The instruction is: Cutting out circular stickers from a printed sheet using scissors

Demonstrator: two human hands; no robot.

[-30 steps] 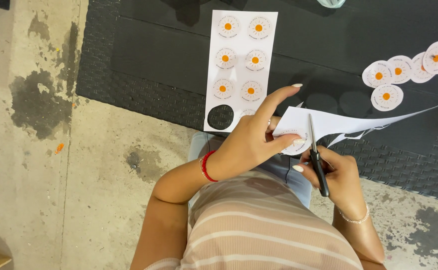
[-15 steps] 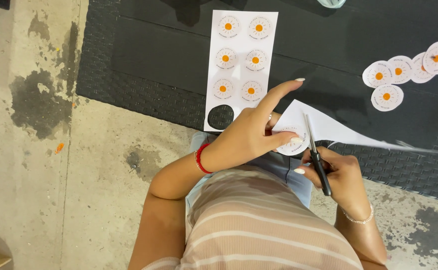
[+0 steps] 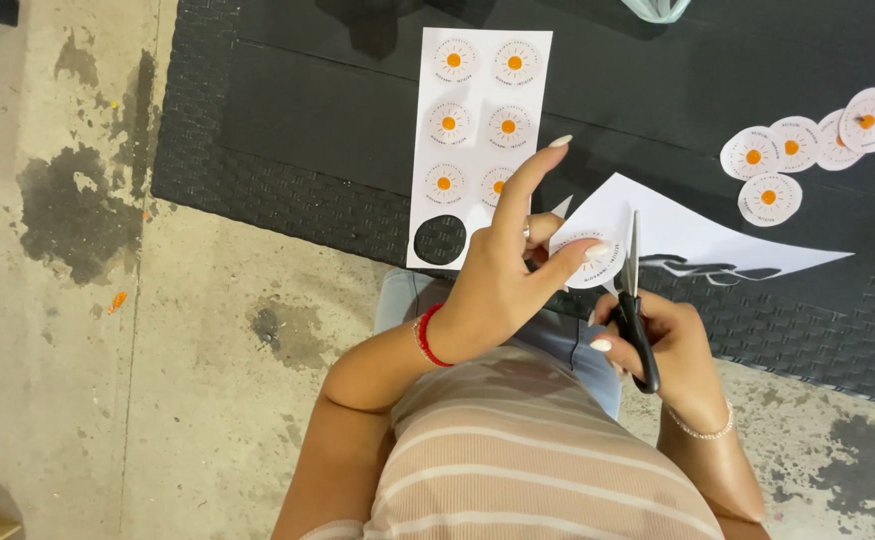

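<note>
Over the woven black table's point(image 3: 288, 190) near edge, the left hand point(image 3: 503, 285) pinches a thin white sheet point(image 3: 688, 235) printed with an orange-centred circle, the right hand point(image 3: 663, 345) gripping black-handled scissors point(image 3: 633, 290), blades in the paper.

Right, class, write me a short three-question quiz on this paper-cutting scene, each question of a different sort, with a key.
1. True or false: the right hand holds the scissors.
2. Multiple choice: what does the left hand grip? A) a cut-out pile B) the white paper being cut C) a pen
3. How many round holes show in the printed sheet lying on the black woven table?

Key: 1 true. 2 B. 3 one, at its lower left corner. The loose cut circles lie at the far right.
</note>
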